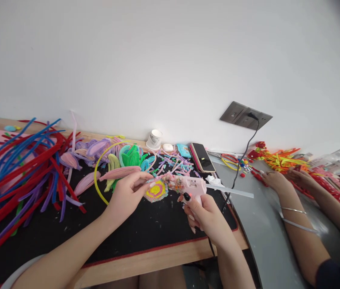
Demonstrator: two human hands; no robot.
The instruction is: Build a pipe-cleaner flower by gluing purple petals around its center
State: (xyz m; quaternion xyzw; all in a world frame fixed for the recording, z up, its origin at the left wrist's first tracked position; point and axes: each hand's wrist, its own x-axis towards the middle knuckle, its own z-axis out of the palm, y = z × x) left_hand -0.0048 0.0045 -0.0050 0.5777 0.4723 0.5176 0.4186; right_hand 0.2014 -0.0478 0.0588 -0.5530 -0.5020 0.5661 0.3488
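Observation:
My right hand (201, 212) is wrapped round the handle of a pink hot glue gun (194, 188), with a clear glue stick (233, 191) poking out of its back end. The gun's front points left toward a round fuzzy pipe-cleaner piece (156, 190) with a yellow and pink middle and a pale blue edge. My left hand (129, 192) pinches the left upper edge of that piece and holds it over the black mat (134, 233). Whether the nozzle touches the piece is hard to tell.
Red, blue and purple pipe cleaners (37, 168) heap at the left, beside pastel petals (94, 150). A paper cup (154, 138), a phone (202, 157) and cut pieces (174, 162) lie behind. A black cord (242, 158) runs from the wall socket (245, 115). Another person's hands (275, 181) work at the right.

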